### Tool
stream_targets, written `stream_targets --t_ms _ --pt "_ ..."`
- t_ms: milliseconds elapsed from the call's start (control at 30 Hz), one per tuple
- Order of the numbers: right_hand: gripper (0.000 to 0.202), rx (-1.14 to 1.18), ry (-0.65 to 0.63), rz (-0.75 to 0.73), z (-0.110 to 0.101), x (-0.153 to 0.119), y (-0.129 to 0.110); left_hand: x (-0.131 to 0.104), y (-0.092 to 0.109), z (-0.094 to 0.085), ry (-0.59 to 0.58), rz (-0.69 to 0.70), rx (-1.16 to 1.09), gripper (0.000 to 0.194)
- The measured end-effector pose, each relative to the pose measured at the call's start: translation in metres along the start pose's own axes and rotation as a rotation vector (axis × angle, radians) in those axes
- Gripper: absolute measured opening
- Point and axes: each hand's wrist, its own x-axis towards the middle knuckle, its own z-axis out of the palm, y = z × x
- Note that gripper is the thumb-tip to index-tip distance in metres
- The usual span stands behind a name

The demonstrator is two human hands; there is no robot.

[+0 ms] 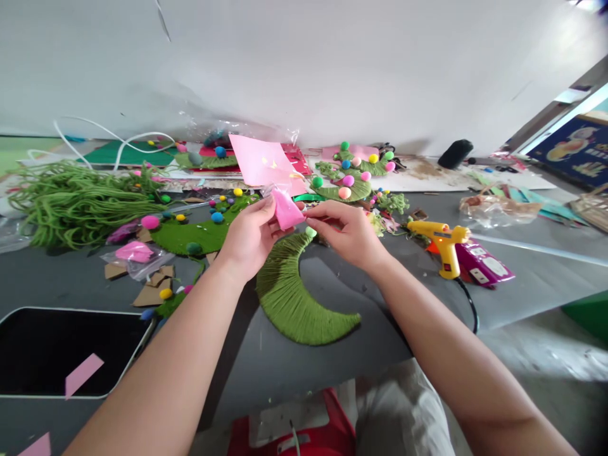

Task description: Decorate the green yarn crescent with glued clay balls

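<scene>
Above the tabletop, my left hand [254,237] is closed around a pink packet [286,209] with clear plastic at its top. The thumb and fingertips of my right hand [346,231] pinch the packet's lower right corner. Below both hands lies a crescent wrapped in green yarn [304,304], with a pale green pompom [310,232] at its upper tip. A green felt crescent [190,234] with coloured pompoms is left of my left hand, partly hidden by it.
A yellow glue gun [441,240] and a purple power strip [484,261] are at the right. Green yarn [78,202] is heaped at the left, behind a black tablet [66,348]. Pompom-covered green pieces [349,187] and pink sheets [261,161] lie at the back.
</scene>
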Motion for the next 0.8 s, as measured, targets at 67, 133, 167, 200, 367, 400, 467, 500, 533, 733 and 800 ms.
stream_targets --t_ms 67,133,167,200,367,400,467,500,533,733,800 --pt "0.013 -0.023 -0.009 -0.036 0.000 0.000 -0.002 0.000 0.001 0.001 0.012 -0.022 -0.023 0.020" --pt "0.012 -0.058 -0.020 -0.070 0.000 -0.001 -0.005 0.000 0.000 0.002 0.013 -0.032 -0.043 0.021" --pt "0.012 -0.077 -0.024 -0.084 -0.001 -0.001 -0.006 0.000 0.000 0.002 0.010 -0.035 -0.046 0.022" --pt "0.012 -0.093 -0.027 -0.094 -0.001 -0.001 -0.008 0.001 -0.001 0.002 0.007 -0.037 -0.044 0.022" --pt "0.012 -0.147 -0.024 -0.102 -0.001 -0.001 -0.010 0.002 -0.002 0.001 0.009 -0.047 0.004 0.021" --pt "0.012 -0.155 -0.021 -0.102 -0.001 -0.001 -0.010 0.002 -0.003 0.001 0.011 -0.046 0.010 0.021" --pt "0.013 -0.165 -0.013 -0.099 -0.001 -0.001 -0.010 0.002 -0.003 0.002 0.018 -0.038 0.020 0.020" --pt "0.013 -0.169 -0.010 -0.097 0.000 -0.001 -0.010 0.001 -0.004 0.003 0.023 -0.031 0.024 0.019" --pt "0.013 -0.174 -0.004 -0.095 0.000 -0.002 -0.010 0.000 -0.004 0.004 0.029 -0.026 0.025 0.017" --pt "0.014 -0.257 0.033 -0.156 0.004 -0.004 -0.012 -0.005 -0.006 0.014 0.088 -0.060 -0.007 0.015" --pt "0.015 -0.285 0.013 -0.187 0.006 -0.004 -0.012 -0.006 -0.005 0.015 0.104 -0.071 -0.005 0.015"
